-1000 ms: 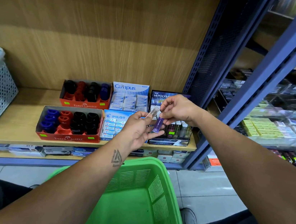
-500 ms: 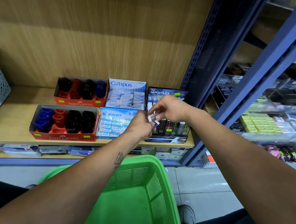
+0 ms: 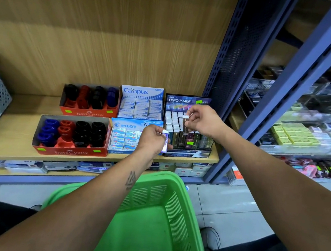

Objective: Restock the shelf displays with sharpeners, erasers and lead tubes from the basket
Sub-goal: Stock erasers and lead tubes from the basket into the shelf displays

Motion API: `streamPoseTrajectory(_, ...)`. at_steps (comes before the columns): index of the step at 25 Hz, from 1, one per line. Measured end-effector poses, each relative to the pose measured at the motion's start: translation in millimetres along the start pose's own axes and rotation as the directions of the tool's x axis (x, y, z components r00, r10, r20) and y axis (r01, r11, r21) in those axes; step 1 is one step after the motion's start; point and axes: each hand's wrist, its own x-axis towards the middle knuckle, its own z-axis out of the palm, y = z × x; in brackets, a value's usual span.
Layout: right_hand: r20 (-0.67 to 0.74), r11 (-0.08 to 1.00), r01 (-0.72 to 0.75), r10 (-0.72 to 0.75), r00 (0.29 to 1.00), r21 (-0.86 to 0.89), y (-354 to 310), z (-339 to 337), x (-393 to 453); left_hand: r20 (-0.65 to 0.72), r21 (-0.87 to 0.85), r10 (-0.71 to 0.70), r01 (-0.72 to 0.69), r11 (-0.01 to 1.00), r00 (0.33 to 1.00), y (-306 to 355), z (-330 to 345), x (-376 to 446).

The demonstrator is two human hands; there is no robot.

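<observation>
While a second ago both hands met over one purple lead tube, they have now separated: the right hand (image 3: 203, 123) pinches a small clear tube (image 3: 186, 117) above the Hi-Polymer display (image 3: 185, 128), and the left hand (image 3: 151, 139) grips the purple tube (image 3: 165, 141) just left of that display's front. By my judgement, slotting comes next. Tubes look slim, hard, glossy plastic; the slatted green basket (image 3: 169, 214) below the display appears empty.

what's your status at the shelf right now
Left hand grips purple lead tube. Right hand pinches clear tube over lead display. Nothing blocking.
</observation>
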Motion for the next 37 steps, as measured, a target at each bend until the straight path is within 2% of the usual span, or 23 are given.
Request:
streamPoseTrajectory(4, 0.05, 0.959, 0.129, -0.12, 0.991, -0.251, 0, 10, 0, 0.004, -0.023, -0.01, 0.01, 1.0, 1.0, -1, 0, 0)
streamPoseTrajectory(8, 0.028, 0.83, 0.214, -0.233, 0.972, -0.515, 3, 12, 1, 0.022, -0.067, -0.008, 0.01, 0.998, 1.0, -1, 0, -2)
streamPoseTrajectory(10, 0.024, 0.824, 0.209, -0.232, 0.972, -0.526, 3, 12, 1, 0.042, -0.09, -0.003, 0.007, 0.996, 0.999, 0, -1, -4)
streamPoseTrajectory(15, 0.078, 0.892, 0.136, -0.113, 0.99, -0.432, 3, -1, 1, 0.068, -0.1, -0.015, 0.021, 0.995, 0.998, 1, -4, -7)
streamPoseTrajectory(18, 0.059, 0.89, 0.108, -0.091, 0.994, -0.443, 3, -2, 3, 0.077, -0.095, -0.006, 0.014, 0.995, 0.997, 0, -2, -7)
streamPoseTrajectory(20, 0.096, 0.817, 0.14, -0.104, 0.99, -0.56, 4, 2, 4, 0.084, -0.093, 0.0, 0.007, 0.996, 0.996, 0, -3, -7)
streamPoseTrajectory(23, 0.189, 0.592, 0.251, -0.165, 0.968, -0.766, 3, 10, -1, 0.108, -0.114, 0.01, 0.003, 0.993, 0.994, 1, -3, -9)
streamPoseTrajectory(24, 0.211, 0.56, 0.278, -0.183, 0.96, -0.78, 3, 9, -1, 0.122, -0.116, 0.005, 0.009, 0.993, 0.993, 2, -2, -10)
streamPoseTrajectory(25, 0.217, 0.563, 0.29, -0.195, 0.957, -0.774, 1, 8, 0, 0.137, -0.114, 0.003, 0.013, 0.993, 0.991, 3, 0, -10)
streamPoseTrajectory(26, 0.186, 0.651, 0.272, -0.2, 0.962, -0.709, -2, 7, 1, 0.153, -0.112, 0.007, 0.01, 0.994, 0.988, 4, 1, -10)
streamPoseTrajectory(28, 0.104, 0.91, 0.144, -0.111, 0.988, -0.388, -10, 0, -2, 0.167, -0.124, 0.027, -0.006, 0.992, 0.986, 6, 7, -11)
streamPoseTrajectory(29, 0.124, 0.976, 0.092, -0.068, 0.99, -0.196, -15, -4, -6, 0.167, -0.131, 0.044, -0.023, 0.991, 0.985, 9, 12, -12)
streamPoseTrajectory(30, 0.159, 0.993, 0.078, -0.064, 0.985, -0.086, -18, -9, -8, 0.164, -0.143, 0.065, -0.041, 0.989, 0.984, 12, 18, -12)
streamPoseTrajectory(32, 0.164, 0.99, 0.099, -0.083, 0.983, -0.098, -19, -21, -12, 0.166, -0.166, 0.111, -0.083, 0.983, 0.98, 23, 32, -10)
streamPoseTrajectory(34, 0.014, 0.989, 0.071, -0.07, 0.997, -0.127, -19, -40, -10, 0.143, -0.08, 0.173, -0.163, 0.983, 0.974, 34, 42, -5)
streamPoseTrajectory(35, -0.067, 0.986, 0.042, -0.054, 0.996, -0.16, -17, -51, -8, 0.122, 0.044, 0.238, -0.245, 0.968, 0.964, 38, 44, -2)
streamPoseTrajectory(36, -0.118, 0.973, 0.015, -0.044, 0.992, -0.231, -14, -63, -6, 0.113, 0.226, 0.337, -0.355, 0.907, 0.935, 41, 45, 2)
streamPoseTrajectory(37, -0.13, 0.939, -0.007, -0.04, 0.991, -0.343, -13, -72, -5, 0.152, 0.434, 0.438, -0.458, 0.776, 0.886, 42, 44, 5)
